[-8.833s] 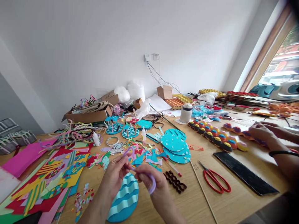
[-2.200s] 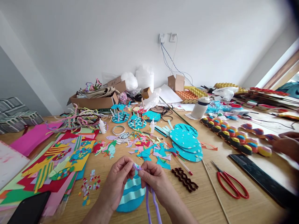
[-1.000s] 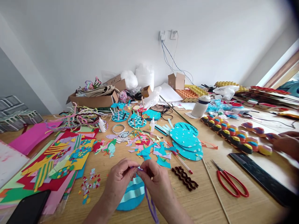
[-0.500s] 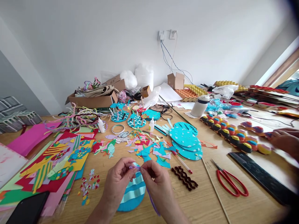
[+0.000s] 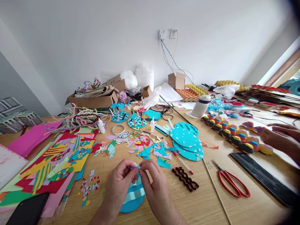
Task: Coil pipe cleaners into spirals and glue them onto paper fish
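My left hand (image 5: 122, 181) and my right hand (image 5: 152, 181) meet fingertip to fingertip in front of me, both pinching a purple pipe cleaner (image 5: 133, 168). Only a short bit of it shows; fingers hide the rest. Beneath them on the table lies a round blue disc (image 5: 131, 207) with pale blue wavy strips across it, partly covered by my hands. To the right of my right hand are several brown wavy pipe cleaners (image 5: 185, 179). Beyond my fingertips lie blue and lilac paper scraps (image 5: 164, 162).
Red-handled scissors (image 5: 233, 182), a wooden stick (image 5: 217, 192) and a black bar (image 5: 260, 178) lie right. Blue discs (image 5: 187, 136) are stacked ahead. Paper sheets and fish (image 5: 58, 162) and a phone (image 5: 29, 209) lie left. Another person's hands (image 5: 278, 137) touch painted egg-carton strips (image 5: 229, 132).
My hands stay together with a slight shift. The purple strand that hung below my right hand no longer shows. The other person's hands have moved left over the painted strips.
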The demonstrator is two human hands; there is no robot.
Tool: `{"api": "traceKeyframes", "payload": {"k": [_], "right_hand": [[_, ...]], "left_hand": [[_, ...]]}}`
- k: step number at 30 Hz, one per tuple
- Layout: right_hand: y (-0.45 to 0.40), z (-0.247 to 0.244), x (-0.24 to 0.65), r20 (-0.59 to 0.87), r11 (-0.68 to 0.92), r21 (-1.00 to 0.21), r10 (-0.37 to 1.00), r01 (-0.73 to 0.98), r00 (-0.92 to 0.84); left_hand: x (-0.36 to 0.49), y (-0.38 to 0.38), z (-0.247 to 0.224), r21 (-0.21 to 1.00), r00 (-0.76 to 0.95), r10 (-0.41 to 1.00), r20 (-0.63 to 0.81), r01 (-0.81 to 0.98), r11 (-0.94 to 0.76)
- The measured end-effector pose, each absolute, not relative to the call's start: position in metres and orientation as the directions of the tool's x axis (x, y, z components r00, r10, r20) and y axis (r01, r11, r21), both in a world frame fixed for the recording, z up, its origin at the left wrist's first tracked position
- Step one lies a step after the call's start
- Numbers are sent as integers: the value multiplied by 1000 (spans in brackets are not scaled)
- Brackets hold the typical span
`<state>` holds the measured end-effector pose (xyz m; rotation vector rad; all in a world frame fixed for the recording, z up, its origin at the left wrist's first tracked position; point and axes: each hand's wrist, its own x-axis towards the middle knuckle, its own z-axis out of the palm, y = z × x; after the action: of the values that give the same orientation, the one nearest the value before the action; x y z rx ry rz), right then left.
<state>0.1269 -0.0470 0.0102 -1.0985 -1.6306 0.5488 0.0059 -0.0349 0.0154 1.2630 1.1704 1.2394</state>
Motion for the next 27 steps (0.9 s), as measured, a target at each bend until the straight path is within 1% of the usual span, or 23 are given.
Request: {"api": "traceKeyframes", "payload": {"k": [3, 6, 10, 14, 17, 20, 22, 24, 27], "right_hand": [[-48, 7, 126, 407, 406, -850, 911, 335, -69], [-47, 4, 127, 370, 376, -868, 925, 324, -80], [-45, 1, 129, 382, 377, -857, 922, 350, -58], [-45, 2, 130, 442, 404, -812, 897, 422, -10], [-45, 3, 130, 502, 447, -761, 865, 470, -9], [-46, 1, 129, 521, 463, -732, 853, 500, -29], [-46, -1, 129, 515, 459, -721, 856, 519, -41], [-46, -1, 129, 500, 453, -726, 864, 517, -53], [-45, 1, 131, 453, 432, -780, 889, 454, -67]], "left_hand": [[6, -35, 18, 999, 12, 999, 49, 2, -49], [5, -35, 20, 992, 7, 995, 100, 79, -100], [2, -34, 19, 952, 6, 975, 221, 214, -218], [-2, -34, 15, 908, 49, 959, 278, 314, -279], [-4, -34, 13, 829, 86, 927, 364, 424, -365], [-5, -34, 14, 755, 110, 895, 432, 498, -426], [-4, -34, 14, 749, 109, 894, 434, 508, -426], [-4, -34, 14, 777, 97, 912, 398, 492, -392], [-4, -34, 14, 880, 73, 966, 249, 401, -257]]}}
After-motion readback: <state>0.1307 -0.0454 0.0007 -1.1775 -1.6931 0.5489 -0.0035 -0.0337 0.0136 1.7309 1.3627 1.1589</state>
